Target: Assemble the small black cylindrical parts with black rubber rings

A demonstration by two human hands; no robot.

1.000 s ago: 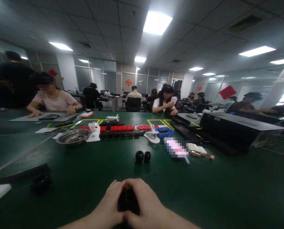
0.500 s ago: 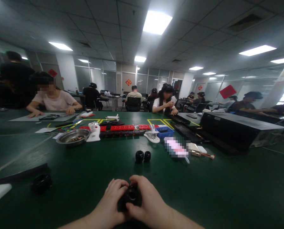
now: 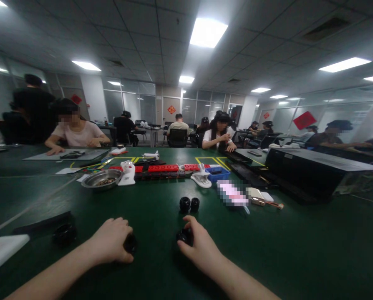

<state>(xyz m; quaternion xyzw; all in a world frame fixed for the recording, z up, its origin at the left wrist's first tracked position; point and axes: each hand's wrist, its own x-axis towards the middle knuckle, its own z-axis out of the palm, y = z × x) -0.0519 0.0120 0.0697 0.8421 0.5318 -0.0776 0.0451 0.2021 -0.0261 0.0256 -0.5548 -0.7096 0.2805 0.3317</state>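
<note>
My left hand (image 3: 109, 241) has its fingers curved round a glossy black round part (image 3: 130, 243), of which only the right side shows. To its right, my right hand (image 3: 202, 246) holds another black round part (image 3: 184, 236) between thumb and fingers. The two parts are well apart, low over the green table. Just beyond my right hand stand two ribbed black ring-like pieces, a larger one (image 3: 184, 204) and a smaller one (image 3: 195, 203). Left of my left hand lies a wider black ring (image 3: 64, 235).
A black strip (image 3: 42, 223) and a white slab (image 3: 5, 252) lie at left. Farther back are a metal bowl (image 3: 89, 183) of small parts, a white stand (image 3: 127, 173), a red strip (image 3: 161, 168), a blue tray (image 3: 218, 176) and a large black case (image 3: 299, 175). Co-workers sit across the table.
My hands, together round black parts at the near edge before, have separated and moved forward. The left went left with one part, the right slightly right with another.
</note>
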